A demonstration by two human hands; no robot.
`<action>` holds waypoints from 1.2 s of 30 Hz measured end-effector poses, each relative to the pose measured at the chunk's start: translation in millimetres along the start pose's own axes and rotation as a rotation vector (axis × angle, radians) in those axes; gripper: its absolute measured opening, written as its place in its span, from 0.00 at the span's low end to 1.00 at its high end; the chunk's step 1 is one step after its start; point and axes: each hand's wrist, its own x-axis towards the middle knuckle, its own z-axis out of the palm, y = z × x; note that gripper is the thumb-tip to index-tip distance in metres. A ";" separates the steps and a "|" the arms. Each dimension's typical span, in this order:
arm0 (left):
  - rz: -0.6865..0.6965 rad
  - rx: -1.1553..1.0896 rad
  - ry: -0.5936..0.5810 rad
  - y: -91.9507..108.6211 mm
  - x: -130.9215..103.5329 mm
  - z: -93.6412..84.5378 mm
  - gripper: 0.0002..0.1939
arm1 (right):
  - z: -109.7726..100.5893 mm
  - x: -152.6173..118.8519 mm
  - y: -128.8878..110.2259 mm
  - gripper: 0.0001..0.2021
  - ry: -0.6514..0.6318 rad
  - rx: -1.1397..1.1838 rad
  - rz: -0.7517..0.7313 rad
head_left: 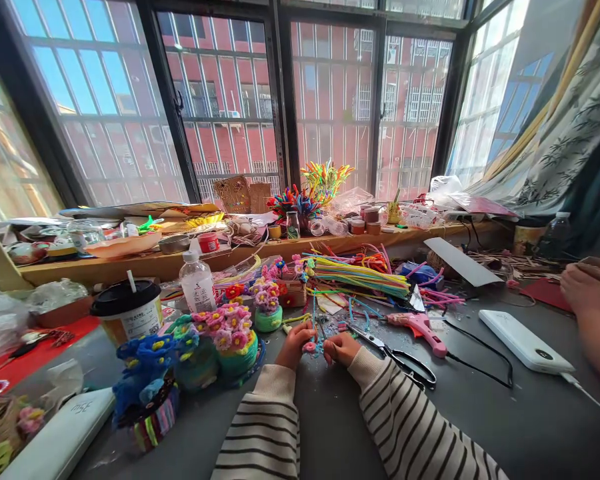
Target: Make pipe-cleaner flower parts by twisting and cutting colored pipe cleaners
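Note:
Both of my hands meet over the grey table, low in the centre of the head view. My left hand (297, 343) is closed on a small pink and blue fuzzy flower (310, 347). Close to its right, my right hand (341, 349) has its fingers pinched together beside the flower; what they hold is too small to make out. Thin blue and green stems rise between the hands. Black-handled scissors (410, 367) lie just right of my right hand, and a pink glue gun (421, 328) rests beyond them.
Potted fuzzy flowers (230, 337), a lidded cup (129, 310) and a bottle (197, 283) stand left. Bundled pipe cleaners (363, 275) lie behind the hands. A white power bank (523, 340) lies right, near another person's hand (587, 293). A cluttered ledge (250, 252) runs below the windows.

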 end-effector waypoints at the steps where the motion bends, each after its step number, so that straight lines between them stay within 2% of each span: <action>1: -0.010 0.005 -0.007 0.3 -0.2 0.6 0.08 | -0.2 -0.8 -0.8 0.32 -0.014 -0.001 -0.006; 7: -0.059 0.053 -0.029 -1.2 -0.7 2.6 0.08 | 0.6 -2.9 -6.7 0.34 -0.027 -0.012 0.014; 10: -0.066 0.070 -0.027 -1.6 -0.1 1.5 0.08 | 2.0 -2.1 -8.1 0.31 0.048 -0.025 0.043; 15: 0.004 0.080 0.014 -5.4 3.6 -3.6 0.09 | 4.5 0.2 -6.5 0.27 0.159 -0.053 0.092; 23: -0.038 0.077 0.013 1.3 -1.2 4.2 0.08 | 3.6 -2.7 -9.7 0.30 0.053 -0.020 0.025; 26: -0.064 0.089 0.010 4.4 -2.9 6.3 0.08 | 4.0 -2.3 -11.2 0.28 0.094 -0.011 0.061; 31: 0.005 0.065 -0.014 1.7 -0.7 1.4 0.08 | 4.9 0.1 -5.6 0.28 0.167 0.003 0.070; 36: 0.003 -0.003 -0.019 -4.2 1.1 -0.8 0.09 | 5.1 -1.4 -2.7 0.33 0.036 0.027 0.007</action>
